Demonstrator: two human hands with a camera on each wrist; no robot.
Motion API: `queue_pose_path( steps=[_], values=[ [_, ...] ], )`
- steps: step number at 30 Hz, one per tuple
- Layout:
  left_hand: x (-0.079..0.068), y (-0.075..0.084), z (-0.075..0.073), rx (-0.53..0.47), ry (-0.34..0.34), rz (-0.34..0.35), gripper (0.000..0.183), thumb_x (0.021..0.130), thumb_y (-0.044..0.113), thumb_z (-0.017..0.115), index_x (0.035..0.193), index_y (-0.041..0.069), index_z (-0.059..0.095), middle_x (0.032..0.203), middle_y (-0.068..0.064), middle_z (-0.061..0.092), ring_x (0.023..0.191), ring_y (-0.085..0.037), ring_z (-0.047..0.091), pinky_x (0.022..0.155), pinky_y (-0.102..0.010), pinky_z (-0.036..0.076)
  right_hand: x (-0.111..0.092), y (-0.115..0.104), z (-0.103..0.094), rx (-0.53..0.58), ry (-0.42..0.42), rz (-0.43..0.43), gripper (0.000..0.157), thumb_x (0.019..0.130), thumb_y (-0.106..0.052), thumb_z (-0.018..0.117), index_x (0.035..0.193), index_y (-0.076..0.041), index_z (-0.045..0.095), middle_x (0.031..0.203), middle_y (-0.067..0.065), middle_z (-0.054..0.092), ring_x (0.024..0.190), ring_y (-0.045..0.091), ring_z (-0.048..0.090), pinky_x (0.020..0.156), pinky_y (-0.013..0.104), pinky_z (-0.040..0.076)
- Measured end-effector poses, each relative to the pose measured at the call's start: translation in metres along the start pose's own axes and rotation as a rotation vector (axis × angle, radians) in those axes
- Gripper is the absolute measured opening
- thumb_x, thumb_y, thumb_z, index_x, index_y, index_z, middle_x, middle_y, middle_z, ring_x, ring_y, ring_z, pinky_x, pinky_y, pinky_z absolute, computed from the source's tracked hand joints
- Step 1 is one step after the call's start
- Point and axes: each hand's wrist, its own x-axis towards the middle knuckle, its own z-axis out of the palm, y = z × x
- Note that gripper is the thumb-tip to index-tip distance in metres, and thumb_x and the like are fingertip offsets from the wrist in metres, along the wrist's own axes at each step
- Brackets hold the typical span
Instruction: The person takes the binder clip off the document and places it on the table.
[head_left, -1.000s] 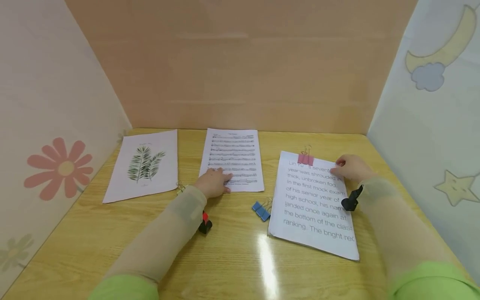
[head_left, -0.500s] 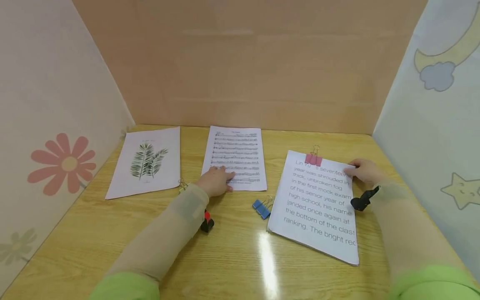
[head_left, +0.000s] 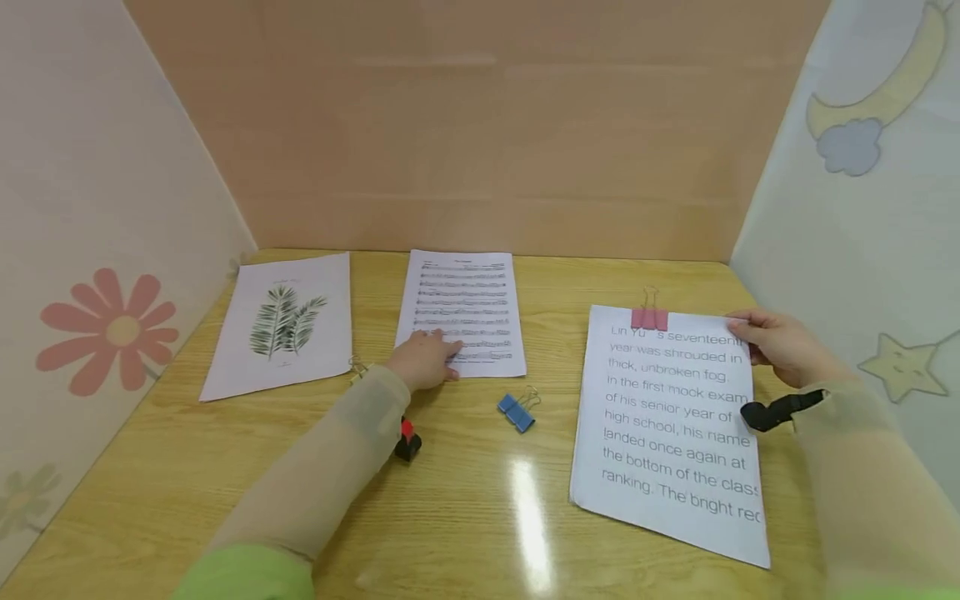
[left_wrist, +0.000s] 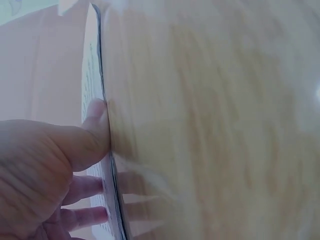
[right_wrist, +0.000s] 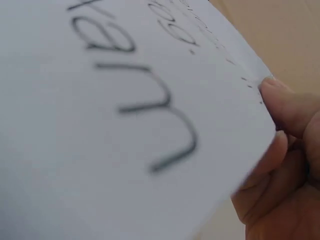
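Observation:
My right hand (head_left: 783,342) pinches the upper right edge of a stack of printed text sheets (head_left: 663,442). A pink binder clip (head_left: 649,318) sits on that stack's top edge, its wire handles standing up. In the right wrist view the thumb (right_wrist: 287,102) lies on the face of the paper, with fingers curled at the edge. My left hand (head_left: 426,360) rests on the lower part of the sheet music (head_left: 465,292), fingers extended. In the left wrist view its thumb (left_wrist: 90,140) touches the edge of the sheet music (left_wrist: 101,75).
A blue binder clip (head_left: 517,413) lies between the sheet music and the text stack. At the left is a sheet with a green leaf print (head_left: 251,333). A gold binder clip (head_left: 357,367) is beside its lower right corner, partly behind my left forearm. Walls enclose the wooden table (head_left: 465,492).
The right hand has drawn the text stack to the right and toward me, away from the blue binder clip. The left hand has stayed on the sheet music.

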Motion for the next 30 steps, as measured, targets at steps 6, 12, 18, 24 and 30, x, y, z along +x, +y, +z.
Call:
queue_pose_path(
  steps=[6, 12, 18, 24, 30],
  values=[
    [-0.004, -0.001, -0.003, -0.037, 0.025, 0.003, 0.060, 0.092, 0.042, 0.063, 0.146, 0.023, 0.044, 0.152, -0.014, 0.033, 0.137, -0.041, 0.029, 0.108, -0.055, 0.028, -0.012, -0.022, 0.008, 0.126, 0.024, -0.063, 0.012, 0.098, -0.030, 0.055, 0.099, -0.026, 0.066, 0.083, -0.008, 0.066, 0.063, 0.012, 0.054, 0.054, 0.023, 0.044],
    [-0.003, -0.003, -0.006, -0.070, 0.054, 0.042, 0.061, 0.087, 0.042, 0.069, 0.140, 0.017, 0.051, 0.146, -0.013, 0.042, 0.131, -0.038, 0.037, 0.106, -0.052, 0.030, -0.020, -0.048, 0.027, 0.311, 0.023, -0.164, 0.012, 0.097, -0.022, 0.058, 0.097, -0.018, 0.069, 0.083, -0.003, 0.065, 0.060, 0.010, 0.050, 0.051, 0.020, 0.039],
    [0.000, -0.009, -0.004, -0.093, 0.083, 0.062, 0.053, 0.094, 0.040, 0.060, 0.139, 0.013, 0.052, 0.147, -0.014, 0.041, 0.134, -0.038, 0.035, 0.110, -0.051, 0.026, -0.017, -0.074, 0.054, 0.401, 0.004, -0.274, 0.014, 0.097, -0.014, 0.057, 0.095, -0.013, 0.071, 0.081, -0.001, 0.067, 0.057, 0.010, 0.052, 0.047, 0.019, 0.038],
    [0.000, -0.008, -0.006, -0.182, 0.151, 0.111, 0.044, 0.100, 0.033, 0.050, 0.138, 0.010, 0.053, 0.149, -0.015, 0.039, 0.138, -0.037, 0.031, 0.114, -0.050, 0.018, -0.015, -0.096, 0.082, 0.383, -0.026, -0.341, 0.016, 0.097, -0.010, 0.056, 0.096, -0.011, 0.072, 0.079, 0.001, 0.067, 0.055, 0.010, 0.052, 0.046, 0.019, 0.037],
    [-0.009, -0.004, -0.018, -0.443, 0.308, 0.099, 0.037, 0.100, 0.028, 0.051, 0.129, 0.007, 0.060, 0.136, -0.013, 0.054, 0.130, -0.032, 0.044, 0.109, -0.048, 0.030, -0.014, -0.111, 0.106, 0.290, -0.014, -0.307, 0.014, 0.097, -0.016, 0.058, 0.100, -0.008, 0.069, 0.080, 0.001, 0.067, 0.057, 0.011, 0.051, 0.048, 0.020, 0.039]
  ],
)
